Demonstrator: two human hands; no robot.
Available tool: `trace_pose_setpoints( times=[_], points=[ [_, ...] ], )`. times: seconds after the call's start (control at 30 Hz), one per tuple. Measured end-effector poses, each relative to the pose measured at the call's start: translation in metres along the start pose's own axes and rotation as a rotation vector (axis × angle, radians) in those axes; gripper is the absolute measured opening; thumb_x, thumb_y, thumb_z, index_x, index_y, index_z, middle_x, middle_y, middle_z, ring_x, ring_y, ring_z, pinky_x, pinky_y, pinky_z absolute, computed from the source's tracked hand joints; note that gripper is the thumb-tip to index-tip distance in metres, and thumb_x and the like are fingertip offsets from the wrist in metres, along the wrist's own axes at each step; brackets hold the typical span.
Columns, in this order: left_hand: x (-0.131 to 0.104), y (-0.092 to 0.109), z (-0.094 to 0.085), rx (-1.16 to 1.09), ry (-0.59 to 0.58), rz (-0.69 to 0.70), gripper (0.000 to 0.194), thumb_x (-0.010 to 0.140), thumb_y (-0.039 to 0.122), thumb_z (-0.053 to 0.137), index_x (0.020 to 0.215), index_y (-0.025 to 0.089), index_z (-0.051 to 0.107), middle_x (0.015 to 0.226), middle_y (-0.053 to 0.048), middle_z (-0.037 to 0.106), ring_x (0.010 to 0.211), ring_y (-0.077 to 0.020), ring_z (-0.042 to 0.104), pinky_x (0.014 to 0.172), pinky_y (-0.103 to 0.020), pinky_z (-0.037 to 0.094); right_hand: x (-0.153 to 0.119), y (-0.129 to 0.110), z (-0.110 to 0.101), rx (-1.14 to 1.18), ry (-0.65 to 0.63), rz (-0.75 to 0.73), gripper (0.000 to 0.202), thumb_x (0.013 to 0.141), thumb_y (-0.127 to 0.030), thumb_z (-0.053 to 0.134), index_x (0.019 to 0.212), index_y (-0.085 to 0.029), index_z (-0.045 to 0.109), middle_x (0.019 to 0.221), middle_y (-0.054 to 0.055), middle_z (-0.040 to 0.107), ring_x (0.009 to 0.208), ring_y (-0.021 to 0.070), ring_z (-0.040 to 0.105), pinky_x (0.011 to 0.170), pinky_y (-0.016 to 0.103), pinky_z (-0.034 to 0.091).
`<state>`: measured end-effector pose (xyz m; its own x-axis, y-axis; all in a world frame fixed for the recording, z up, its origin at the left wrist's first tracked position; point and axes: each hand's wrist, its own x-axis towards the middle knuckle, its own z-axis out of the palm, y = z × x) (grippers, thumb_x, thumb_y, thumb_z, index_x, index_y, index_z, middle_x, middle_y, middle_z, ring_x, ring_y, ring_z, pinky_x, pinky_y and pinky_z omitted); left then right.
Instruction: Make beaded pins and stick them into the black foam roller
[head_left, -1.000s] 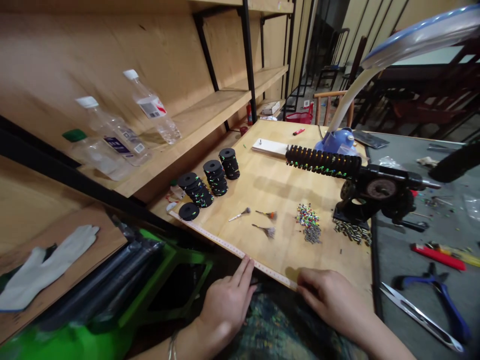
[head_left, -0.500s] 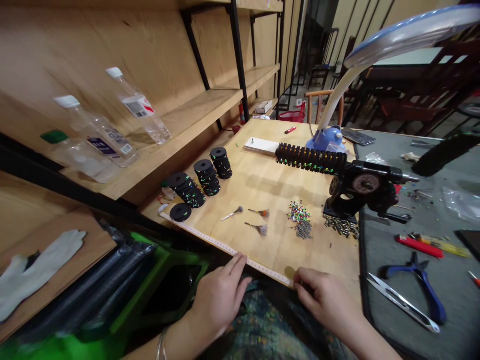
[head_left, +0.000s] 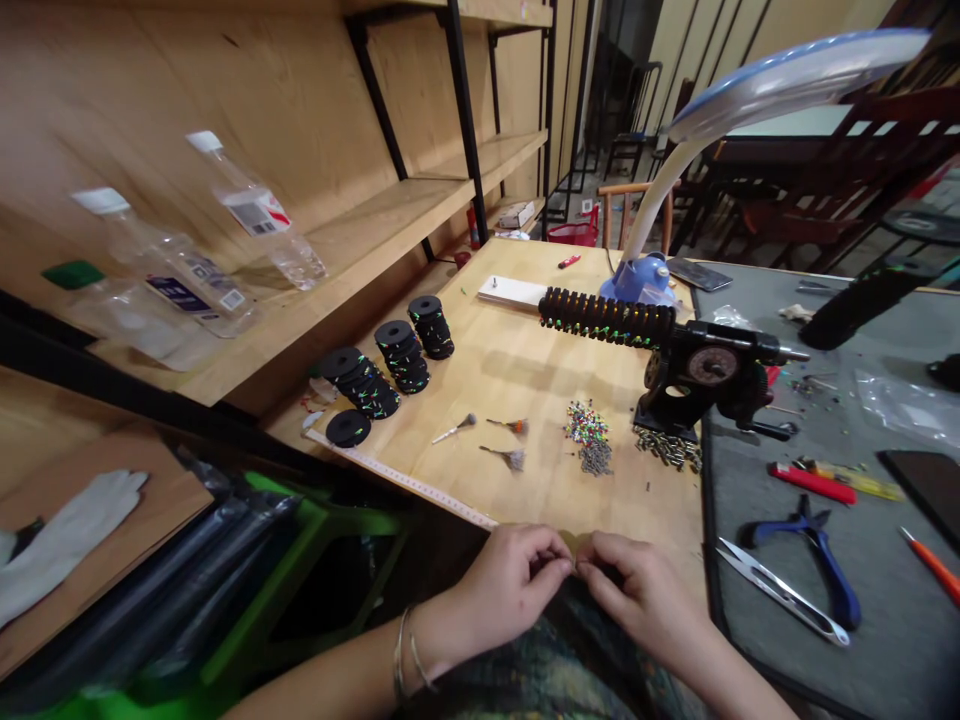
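My left hand and my right hand meet at the table's front edge, fingertips pinched together. What they hold, if anything, is too small to make out. A printed measuring tape strip runs along that edge, left of my hands. Beyond them lie a thin white-handled tuft, an orange-banded tuft and a pale tuft. To their right sit a pile of coloured beads, a heap of small grey pieces and several small metal cylinders.
A black hand-cranked device carries a ridged black roll. Stacked black foam spools stand at left. Blue-handled pliers, tweezers and a red cutter lie on the grey mat. A lamp stands behind.
My left hand has left the tape strip and moved right to meet my right hand, its fingers now pinched. The whole view has shifted slightly.
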<state>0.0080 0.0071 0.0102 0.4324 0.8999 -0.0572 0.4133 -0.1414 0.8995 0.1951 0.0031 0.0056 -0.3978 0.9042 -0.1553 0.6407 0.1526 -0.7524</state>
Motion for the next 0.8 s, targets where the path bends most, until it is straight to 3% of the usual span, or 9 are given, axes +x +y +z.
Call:
trace_pose_setpoints(
  times=[0.23,0.47,0.67,0.8],
  points=[
    [0.006,-0.006,0.000,-0.016,0.014,-0.032,0.011,0.077,0.012,0.055,0.069,0.015,0.062,0.059,0.003,0.055,0.054,-0.0093,0.047,0.052,-0.019,0.034,0.000,0.000,0.002,0.100,0.025,0.000,0.015,0.087,-0.022,0.047,0.074,-0.020,0.054,0.064,-0.001,0.058,0.060,0.0151,0.055,0.056,0.023,0.037],
    [0.008,-0.010,0.000,-0.136,0.079,-0.051,0.011,0.075,0.010,0.053,0.064,0.015,0.055,0.059,0.003,0.050,0.057,-0.0102,0.046,0.054,-0.020,0.035,0.000,0.003,-0.001,0.080,0.031,0.049,0.009,0.081,-0.015,0.046,0.076,-0.021,0.051,0.062,-0.004,0.055,0.056,0.0142,0.052,0.053,0.023,0.034],
    [0.010,-0.011,0.001,-0.173,0.085,-0.056,0.009,0.073,0.009,0.053,0.066,0.015,0.055,0.058,0.004,0.048,0.055,-0.0094,0.044,0.052,-0.019,0.033,0.004,0.000,0.002,0.091,0.079,0.051,0.012,0.080,-0.018,0.044,0.069,-0.022,0.044,0.056,-0.006,0.043,0.051,0.0124,0.043,0.049,0.022,0.028],
    [0.010,-0.009,0.000,-0.216,0.094,-0.070,0.009,0.074,0.012,0.054,0.065,0.015,0.054,0.058,0.004,0.047,0.055,-0.0093,0.042,0.052,-0.019,0.033,0.003,-0.002,0.002,0.107,0.086,0.013,0.011,0.081,-0.020,0.042,0.070,-0.022,0.044,0.059,-0.005,0.046,0.054,0.0129,0.044,0.051,0.023,0.031]
  ],
)
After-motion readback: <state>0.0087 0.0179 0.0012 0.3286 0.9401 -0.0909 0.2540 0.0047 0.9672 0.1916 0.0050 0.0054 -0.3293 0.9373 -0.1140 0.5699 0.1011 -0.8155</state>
